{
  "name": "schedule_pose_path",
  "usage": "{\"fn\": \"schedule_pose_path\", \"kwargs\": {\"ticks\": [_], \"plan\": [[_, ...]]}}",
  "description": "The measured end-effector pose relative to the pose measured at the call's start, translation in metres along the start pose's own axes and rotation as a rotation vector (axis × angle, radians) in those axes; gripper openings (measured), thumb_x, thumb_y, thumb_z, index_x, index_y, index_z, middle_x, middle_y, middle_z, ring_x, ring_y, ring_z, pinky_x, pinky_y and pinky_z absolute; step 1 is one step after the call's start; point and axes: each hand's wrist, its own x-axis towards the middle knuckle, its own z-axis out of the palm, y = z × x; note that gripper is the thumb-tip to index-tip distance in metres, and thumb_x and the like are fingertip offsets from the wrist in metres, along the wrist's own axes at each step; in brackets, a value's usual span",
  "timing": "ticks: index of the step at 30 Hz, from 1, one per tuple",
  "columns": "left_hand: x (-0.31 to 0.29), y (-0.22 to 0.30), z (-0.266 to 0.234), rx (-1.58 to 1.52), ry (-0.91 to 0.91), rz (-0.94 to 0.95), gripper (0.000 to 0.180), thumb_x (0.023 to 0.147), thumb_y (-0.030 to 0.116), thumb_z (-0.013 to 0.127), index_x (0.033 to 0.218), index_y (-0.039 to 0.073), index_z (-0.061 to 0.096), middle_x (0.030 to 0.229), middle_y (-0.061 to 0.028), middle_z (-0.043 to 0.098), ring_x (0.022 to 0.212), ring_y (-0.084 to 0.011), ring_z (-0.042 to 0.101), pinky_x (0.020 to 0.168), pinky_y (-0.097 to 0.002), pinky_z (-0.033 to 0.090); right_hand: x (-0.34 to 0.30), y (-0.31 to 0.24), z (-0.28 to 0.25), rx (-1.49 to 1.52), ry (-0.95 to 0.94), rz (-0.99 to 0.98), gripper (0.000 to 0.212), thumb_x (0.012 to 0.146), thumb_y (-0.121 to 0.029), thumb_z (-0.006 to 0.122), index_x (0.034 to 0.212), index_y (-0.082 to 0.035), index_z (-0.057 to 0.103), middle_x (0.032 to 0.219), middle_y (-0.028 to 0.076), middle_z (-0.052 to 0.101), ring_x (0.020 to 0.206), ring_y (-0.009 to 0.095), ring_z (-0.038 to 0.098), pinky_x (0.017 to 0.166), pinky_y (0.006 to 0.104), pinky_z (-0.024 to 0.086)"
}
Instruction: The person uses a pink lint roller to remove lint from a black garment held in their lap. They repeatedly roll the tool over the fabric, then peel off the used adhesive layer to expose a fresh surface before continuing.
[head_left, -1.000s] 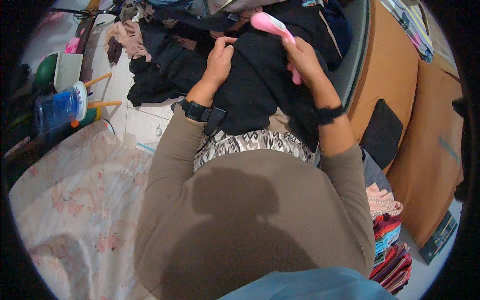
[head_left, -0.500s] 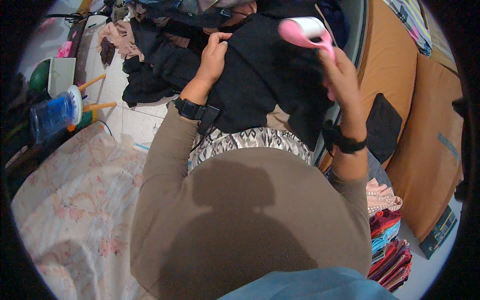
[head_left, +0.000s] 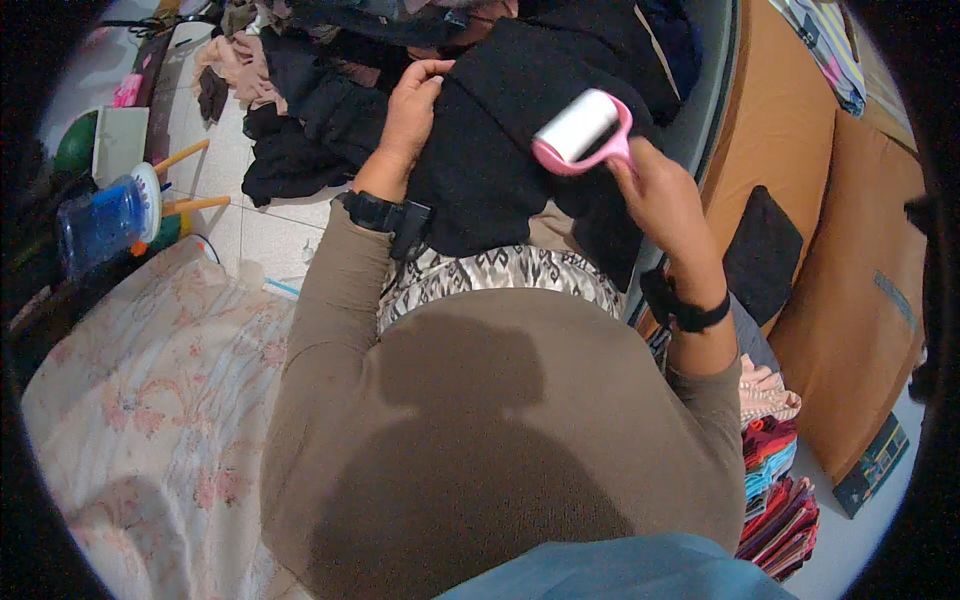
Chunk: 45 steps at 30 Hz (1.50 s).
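A lint roller (head_left: 580,128) with a white sticky roll and a pink frame is gripped by its handle in my right hand (head_left: 662,192). It is over a black garment (head_left: 500,150) that lies across my lap; whether the roll touches the cloth I cannot tell. My left hand (head_left: 412,112) pinches the garment's upper left edge between thumb and fingers. Beneath the cloth, my patterned black-and-white bottoms (head_left: 495,275) show at the waist.
More dark clothes (head_left: 310,140) and a beige-pink cloth (head_left: 245,65) lie heaped on the tiled floor. Brown cushions (head_left: 840,300) stand at the right, above a stack of folded clothes (head_left: 775,500). A blue clear container (head_left: 100,228) sits at the left, beyond a floral sheet (head_left: 150,400).
The lint roller has come down and left, its roll now tilted over the middle of the garment. My right hand moved down with it; my left hand shifted only slightly.
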Motion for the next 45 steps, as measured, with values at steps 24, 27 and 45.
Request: {"fn": "schedule_pose_path", "kwargs": {"ticks": [24, 27, 45], "plan": [[0.045, 0.100, 0.020, 0.851, 0.153, 0.864, 0.017, 0.088, 0.011, 0.056, 0.100, 0.007, 0.067, 0.096, -0.0118, 0.069, 0.084, -0.0271, 0.067, 0.075, -0.0353, 0.052, -0.089, 0.095, 0.031, 1.744, 0.758, 0.396, 0.017, 0.100, -0.026, 0.054, 0.099, -0.009, 0.054, 0.071, 0.002, 0.049, 0.059, 0.013, 0.047, 0.054, 0.0259, 0.040], [0.021, 0.132, 0.074, 0.411, -0.054, 0.736, 0.021, 0.091, 0.009, 0.052, 0.105, 0.004, 0.066, 0.104, -0.0101, 0.069, 0.094, -0.0182, 0.065, 0.085, -0.0322, 0.050, -0.092, 0.098, 0.024, 1.735, 0.823, 0.417, 0.020, 0.100, -0.027, 0.055, 0.096, -0.008, 0.054, 0.072, 0.002, 0.049, 0.058, 0.014, 0.046, 0.055, 0.0268, 0.039], [-0.086, 0.093, 0.083, 0.796, -0.939, 0.602, 0.043, 0.075, 0.009, 0.070, 0.117, 0.005, 0.058, 0.134, -0.0182, 0.052, 0.123, -0.0372, 0.050, 0.101, -0.0440, 0.042, -0.111, 0.090, 0.055, 1.148, 0.492, 0.369, 0.023, 0.098, -0.023, 0.058, 0.113, -0.006, 0.056, 0.095, 0.004, 0.063, 0.081, 0.012, 0.058, 0.073, 0.0254, 0.047]]}}
